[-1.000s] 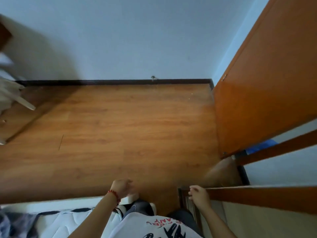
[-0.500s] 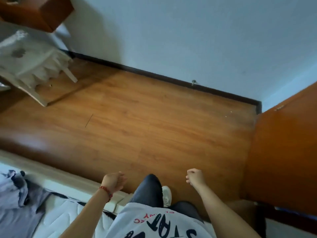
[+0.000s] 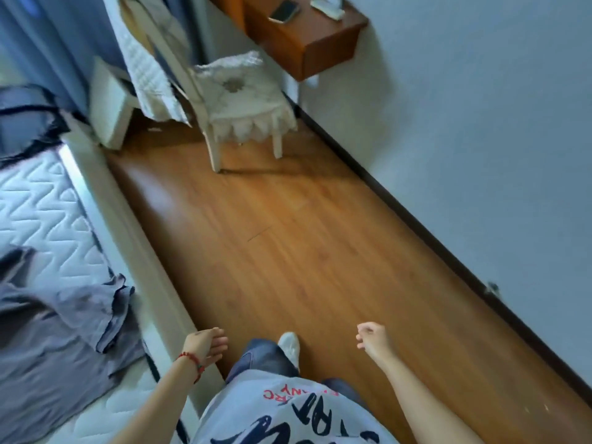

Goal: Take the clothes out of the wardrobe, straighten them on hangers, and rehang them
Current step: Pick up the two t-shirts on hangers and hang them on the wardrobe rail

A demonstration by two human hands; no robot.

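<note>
A grey garment (image 3: pixel 61 322) lies crumpled on the white quilted mattress (image 3: pixel 35 203) at the left. My left hand (image 3: pixel 205 346), with a red bracelet on its wrist, hangs over the bed's edge, fingers loosely apart and empty. My right hand (image 3: pixel 373 341) is over the wooden floor, fingers curled in, holding nothing. The wardrobe is out of view. No hanger shows.
A white chair (image 3: pixel 243 100) with a lace seat cover stands ahead, a light cloth (image 3: pixel 150 75) draped on its back. An orange wall-mounted desk (image 3: pixel 304 33) carries a phone (image 3: pixel 283 11). A dark skirting board runs along the wall at the right. The wooden floor (image 3: pixel 288 251) stretches ahead.
The view has swung left, away from the wardrobe door toward the bed and chair. My right hand has let go of the wardrobe's wooden edge and both hands now hang free.
</note>
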